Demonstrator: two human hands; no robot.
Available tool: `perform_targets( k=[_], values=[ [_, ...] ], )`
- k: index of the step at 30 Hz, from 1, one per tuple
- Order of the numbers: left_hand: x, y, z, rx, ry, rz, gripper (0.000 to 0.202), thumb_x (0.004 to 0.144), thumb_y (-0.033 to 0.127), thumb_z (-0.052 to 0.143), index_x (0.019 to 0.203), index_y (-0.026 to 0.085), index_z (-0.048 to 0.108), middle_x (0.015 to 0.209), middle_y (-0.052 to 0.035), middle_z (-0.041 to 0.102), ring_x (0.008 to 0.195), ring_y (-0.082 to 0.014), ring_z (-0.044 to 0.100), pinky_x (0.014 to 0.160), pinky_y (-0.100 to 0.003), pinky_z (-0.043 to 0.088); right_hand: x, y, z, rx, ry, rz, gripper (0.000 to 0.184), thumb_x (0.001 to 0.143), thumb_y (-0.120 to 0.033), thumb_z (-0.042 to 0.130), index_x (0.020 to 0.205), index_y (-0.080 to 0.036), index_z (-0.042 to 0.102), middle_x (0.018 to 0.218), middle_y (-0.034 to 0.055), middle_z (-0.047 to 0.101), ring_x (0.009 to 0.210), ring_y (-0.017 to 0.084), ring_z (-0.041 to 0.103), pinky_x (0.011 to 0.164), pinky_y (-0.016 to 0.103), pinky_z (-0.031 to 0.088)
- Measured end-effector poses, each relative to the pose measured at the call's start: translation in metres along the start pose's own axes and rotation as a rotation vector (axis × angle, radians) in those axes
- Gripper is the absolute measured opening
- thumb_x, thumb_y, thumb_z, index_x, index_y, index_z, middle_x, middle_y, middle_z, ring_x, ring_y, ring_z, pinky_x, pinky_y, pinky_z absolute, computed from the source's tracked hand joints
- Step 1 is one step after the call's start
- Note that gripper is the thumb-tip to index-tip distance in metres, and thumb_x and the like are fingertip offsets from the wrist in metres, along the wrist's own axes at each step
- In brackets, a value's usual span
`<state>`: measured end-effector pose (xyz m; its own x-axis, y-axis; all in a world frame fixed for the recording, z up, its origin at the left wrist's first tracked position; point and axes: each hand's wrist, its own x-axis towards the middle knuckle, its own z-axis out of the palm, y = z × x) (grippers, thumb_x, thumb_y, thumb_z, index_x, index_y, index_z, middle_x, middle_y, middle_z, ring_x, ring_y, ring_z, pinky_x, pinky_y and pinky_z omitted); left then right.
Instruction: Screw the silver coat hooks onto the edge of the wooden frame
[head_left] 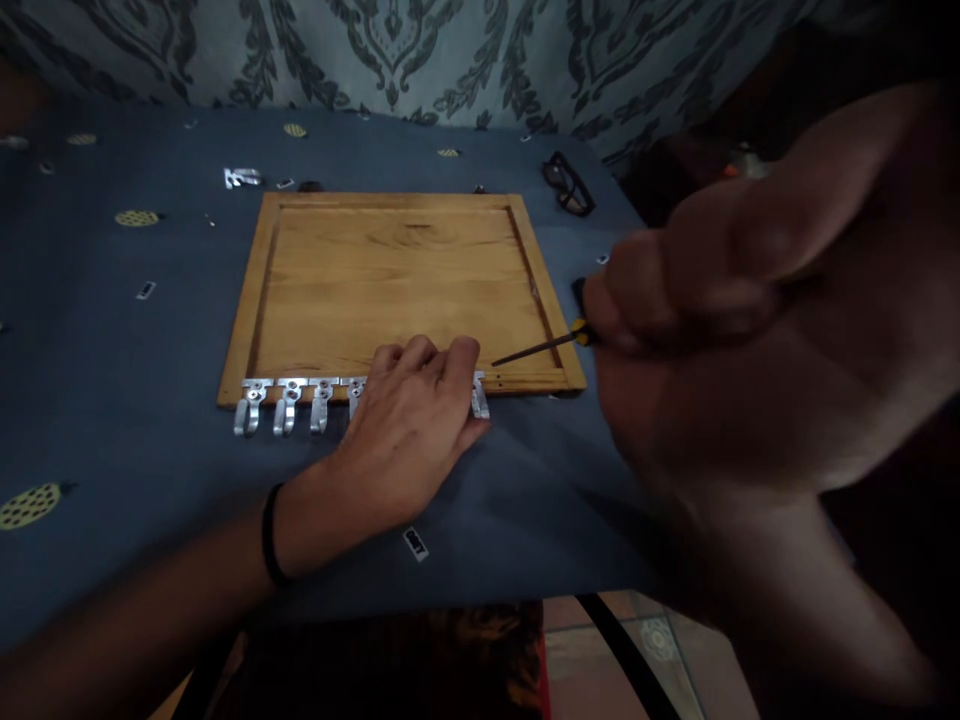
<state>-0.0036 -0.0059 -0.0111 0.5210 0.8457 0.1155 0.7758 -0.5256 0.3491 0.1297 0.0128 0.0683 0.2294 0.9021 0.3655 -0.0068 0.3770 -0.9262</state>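
Note:
A framed wooden board (397,270) lies flat on the cloth-covered table. Silver metal hooks (289,400) sit in a row along its near edge; those under my fingers are hidden. My left hand (409,420) is curled over that edge, with a metal hook (480,397) between its index finger and thumb. In my right hand (720,300), large and close to the camera, is a screwdriver (536,348) with a thin dark shaft and a black and yellow handle, mostly covered by the fingers. Its tip points left over the board's near right part, beside that hook; contact is unclear.
A loose silver hook (242,178) lies beyond the board's far left corner. Dark-framed glasses (568,184) rest past the far right corner. The blue patterned tablecloth (150,400) meets a patterned curtain-like fabric (412,50) behind. The table's front edge shows below my arms.

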Motion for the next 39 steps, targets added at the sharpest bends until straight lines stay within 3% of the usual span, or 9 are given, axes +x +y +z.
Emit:
perform_targets(
  k=[4, 10, 15, 21, 25, 28, 31, 35, 39],
  values=[
    [0.001, 0.001, 0.001, 0.028, 0.022, -0.006, 0.037, 0.090, 0.027, 0.072, 0.117, 0.018, 0.051, 0.105, -0.0076, 0.071, 0.105, -0.0299, 0.058, 0.092, -0.044, 0.044, -0.002, 0.014, 0.000, 0.209, 0.042, 0.074, 0.067, 0.091, -0.065, 0.056, 0.041, -0.022, 0.043, 0.035, -0.0071, 0.023, 0.029, 0.006, 0.020, 0.032, 0.028, 0.016],
    [0.001, 0.002, 0.001, 0.046, 0.019, -0.005, 0.033, 0.089, 0.028, 0.073, 0.112, 0.019, 0.051, 0.102, -0.0068, 0.070, 0.104, -0.0295, 0.058, 0.091, -0.044, 0.045, -0.001, 0.023, 0.002, 0.257, 0.026, 0.078, 0.064, 0.103, -0.040, 0.050, 0.041, -0.022, 0.047, 0.035, -0.0051, 0.023, 0.031, 0.010, 0.025, 0.034, 0.031, 0.016],
    [0.000, 0.000, 0.002, 0.036, 0.038, -0.009, 0.035, 0.089, 0.028, 0.072, 0.114, 0.019, 0.050, 0.103, -0.0063, 0.070, 0.105, -0.0290, 0.057, 0.091, -0.043, 0.045, -0.003, 0.027, 0.002, 0.238, -0.015, 0.046, 0.062, 0.091, -0.058, 0.064, 0.042, -0.025, 0.046, 0.038, -0.0056, 0.022, 0.033, 0.010, 0.024, 0.034, 0.032, 0.016],
    [0.000, 0.001, 0.000, 0.051, 0.020, -0.001, 0.032, 0.090, 0.029, 0.071, 0.112, 0.018, 0.050, 0.102, -0.0072, 0.070, 0.105, -0.0306, 0.056, 0.092, -0.046, 0.045, -0.011, 0.035, 0.000, 0.160, -0.131, -0.072, 0.050, 0.097, -0.042, 0.060, 0.051, -0.025, 0.051, 0.044, -0.0047, 0.026, 0.039, 0.013, 0.030, 0.043, 0.034, 0.022],
    [-0.001, 0.004, -0.009, 0.059, 0.001, 0.000, 0.036, 0.089, 0.031, 0.073, 0.113, 0.018, 0.051, 0.104, -0.0084, 0.069, 0.108, -0.0313, 0.057, 0.092, -0.046, 0.046, -0.012, 0.035, -0.001, 0.143, -0.159, -0.033, 0.052, 0.097, -0.048, 0.058, 0.052, -0.025, 0.049, 0.045, -0.0054, 0.025, 0.040, 0.011, 0.026, 0.043, 0.032, 0.022],
    [-0.005, 0.000, -0.024, 0.042, 0.082, -0.023, 0.040, 0.089, 0.032, 0.073, 0.119, 0.019, 0.051, 0.107, -0.0081, 0.069, 0.109, -0.0302, 0.059, 0.092, -0.045, 0.047, -0.011, 0.036, -0.002, 0.078, -0.150, -0.008, 0.055, 0.096, -0.058, 0.055, 0.054, -0.024, 0.045, 0.046, -0.0052, 0.027, 0.042, 0.010, 0.028, 0.044, 0.029, 0.025],
    [-0.013, -0.018, -0.046, 0.026, 0.208, -0.093, 0.043, 0.089, 0.034, 0.072, 0.125, 0.021, 0.051, 0.120, -0.0089, 0.068, 0.115, -0.0296, 0.060, 0.096, -0.046, 0.048, -0.012, 0.038, -0.004, 0.067, -0.148, -0.023, 0.059, 0.093, -0.067, 0.053, 0.054, -0.024, 0.042, 0.047, -0.0050, 0.028, 0.043, 0.010, 0.031, 0.044, 0.028, 0.025],
    [-0.033, -0.061, -0.072, 0.027, 0.329, -0.183, 0.032, 0.091, 0.033, 0.064, 0.120, 0.021, 0.056, 0.121, -0.0067, 0.070, 0.119, -0.0279, 0.062, 0.098, -0.046, 0.048, -0.012, 0.041, -0.005, 0.169, -0.204, -0.015, 0.055, 0.093, -0.060, 0.059, 0.054, -0.022, 0.048, 0.047, -0.0053, 0.030, 0.043, 0.009, 0.027, 0.044, 0.028, 0.020],
    [-0.056, -0.114, -0.080, -0.012, 0.383, -0.353, 0.026, 0.090, 0.034, 0.057, 0.113, 0.021, 0.061, 0.112, -0.0069, 0.073, 0.104, -0.0252, 0.066, 0.082, -0.037, 0.053, -0.009, 0.043, -0.006, 0.271, -0.240, 0.027, 0.053, 0.094, -0.054, 0.062, 0.055, -0.020, 0.049, 0.046, -0.0058, 0.032, 0.043, 0.007, 0.025, 0.045, 0.028, 0.017]
  ],
)
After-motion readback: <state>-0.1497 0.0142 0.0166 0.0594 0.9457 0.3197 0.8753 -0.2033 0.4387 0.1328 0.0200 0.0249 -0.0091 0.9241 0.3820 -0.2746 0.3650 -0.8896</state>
